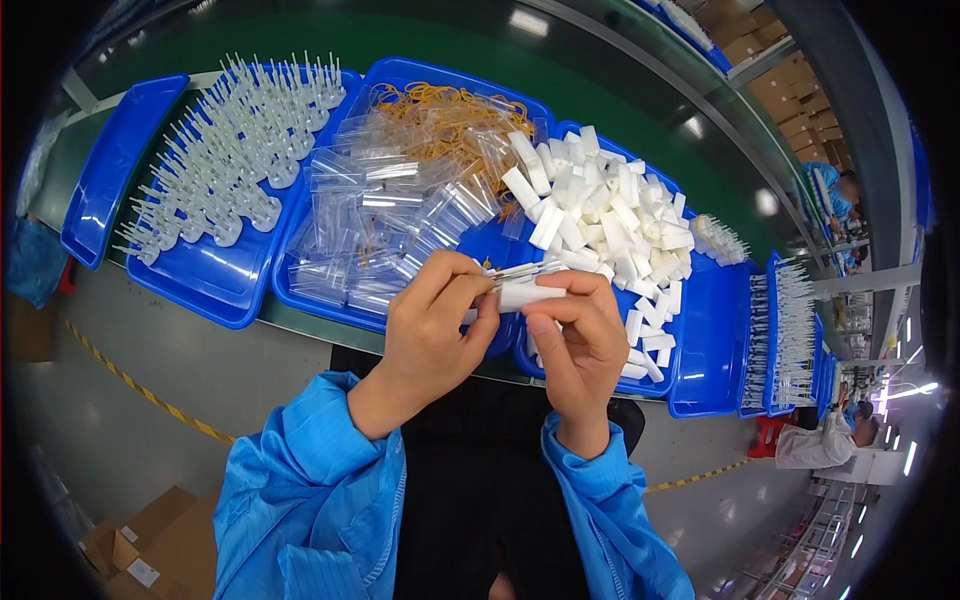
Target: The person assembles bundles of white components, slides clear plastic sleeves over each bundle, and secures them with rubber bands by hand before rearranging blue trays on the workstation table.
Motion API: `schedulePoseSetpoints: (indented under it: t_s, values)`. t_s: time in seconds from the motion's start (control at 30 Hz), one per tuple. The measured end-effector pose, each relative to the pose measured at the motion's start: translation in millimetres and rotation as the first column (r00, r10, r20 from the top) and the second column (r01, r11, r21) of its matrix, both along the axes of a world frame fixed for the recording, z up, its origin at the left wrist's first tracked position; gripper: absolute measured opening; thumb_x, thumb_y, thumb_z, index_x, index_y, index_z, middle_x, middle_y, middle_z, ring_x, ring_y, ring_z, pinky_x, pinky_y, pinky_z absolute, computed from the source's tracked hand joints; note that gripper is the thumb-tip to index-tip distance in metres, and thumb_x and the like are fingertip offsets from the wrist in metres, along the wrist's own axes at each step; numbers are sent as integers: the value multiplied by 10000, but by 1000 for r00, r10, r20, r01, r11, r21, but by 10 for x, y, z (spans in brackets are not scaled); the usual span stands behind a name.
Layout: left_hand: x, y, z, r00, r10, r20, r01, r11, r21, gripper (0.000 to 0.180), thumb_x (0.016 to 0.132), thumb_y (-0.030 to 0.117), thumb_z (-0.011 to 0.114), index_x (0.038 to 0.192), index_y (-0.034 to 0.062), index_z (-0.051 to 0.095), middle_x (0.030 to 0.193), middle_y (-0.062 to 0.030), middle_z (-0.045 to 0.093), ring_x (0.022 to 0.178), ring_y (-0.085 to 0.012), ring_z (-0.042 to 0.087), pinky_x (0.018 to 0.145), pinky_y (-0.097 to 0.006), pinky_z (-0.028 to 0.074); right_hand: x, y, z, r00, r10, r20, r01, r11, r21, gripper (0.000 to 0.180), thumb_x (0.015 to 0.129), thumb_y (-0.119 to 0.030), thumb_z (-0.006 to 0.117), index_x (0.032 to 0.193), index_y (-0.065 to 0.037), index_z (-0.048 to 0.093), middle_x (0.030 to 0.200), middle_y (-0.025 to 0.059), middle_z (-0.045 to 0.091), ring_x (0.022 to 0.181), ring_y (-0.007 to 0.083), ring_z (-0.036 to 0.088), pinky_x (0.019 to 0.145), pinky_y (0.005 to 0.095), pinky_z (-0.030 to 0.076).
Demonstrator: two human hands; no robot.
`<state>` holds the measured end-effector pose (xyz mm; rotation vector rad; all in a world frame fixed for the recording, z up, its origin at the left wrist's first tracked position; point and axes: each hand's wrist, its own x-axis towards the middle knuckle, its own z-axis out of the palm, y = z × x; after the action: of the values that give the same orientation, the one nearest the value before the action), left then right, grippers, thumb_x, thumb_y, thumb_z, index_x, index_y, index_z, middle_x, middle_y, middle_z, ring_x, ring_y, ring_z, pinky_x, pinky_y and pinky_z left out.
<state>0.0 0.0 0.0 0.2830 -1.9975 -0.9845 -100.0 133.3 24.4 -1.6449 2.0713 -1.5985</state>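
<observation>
My left hand (pixel 432 322) and my right hand (pixel 583 338) meet in front of me, both pinching a small white rectangular block (pixel 528 294) with thin pins or rods (pixel 520 270) sticking out beside it. The hands hover over the near edge of two blue trays. One tray (pixel 330 305) holds several clear plastic bags (pixel 385 215) and yellow rubber bands (pixel 440 110). The other tray (pixel 700 345) is heaped with more white blocks (pixel 610 215). Both forearms wear blue sleeves.
A blue tray (pixel 215 285) at the left carries several white pronged parts (pixel 235 150); an empty-looking blue tray (pixel 110 170) lies beyond it. More trays with white strips (pixel 785 330) stand at the right. Cardboard boxes (pixel 150 545) sit on the floor; other workers (pixel 830 440) sit farther right.
</observation>
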Motion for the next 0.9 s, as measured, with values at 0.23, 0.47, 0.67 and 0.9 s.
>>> schedulePoseSetpoints:
  t_s: [0.23,0.47,0.67,0.9]
  values:
    - [-24,6,-4,999,14,-35,-13,999,35,158,722,-68,698,839,-14,607,878,-106,578,703,-250,632,569,-309,530,125,-134,-63,900,-173,401,241,962,-126,152,898,11,630,1021,40,545,1010,164,675,869,152,655,758,252,525]
    - [-23,-21,-17,996,69,-59,-70,997,-21,174,720,-69,701,865,-11,626,889,-109,587,698,-253,629,587,-316,523,96,-188,-110,902,-258,347,323,935,-144,162,817,82,644,940,38,548,963,156,690,749,107,632,687,216,515]
    - [-20,7,-27,993,105,-55,-111,984,-137,154,731,-63,718,864,-6,664,921,-130,651,748,-264,670,637,-304,543,92,-251,-156,879,-397,263,439,890,-124,138,789,81,664,875,30,569,920,121,704,627,58,563,566,195,462]
    - [16,-21,-17,998,58,3,-57,992,-113,154,726,-57,705,861,-21,639,978,-146,659,780,-296,677,653,-333,557,77,-140,-102,896,-263,357,303,951,-60,137,833,86,630,961,55,591,994,183,691,795,108,644,685,194,503]
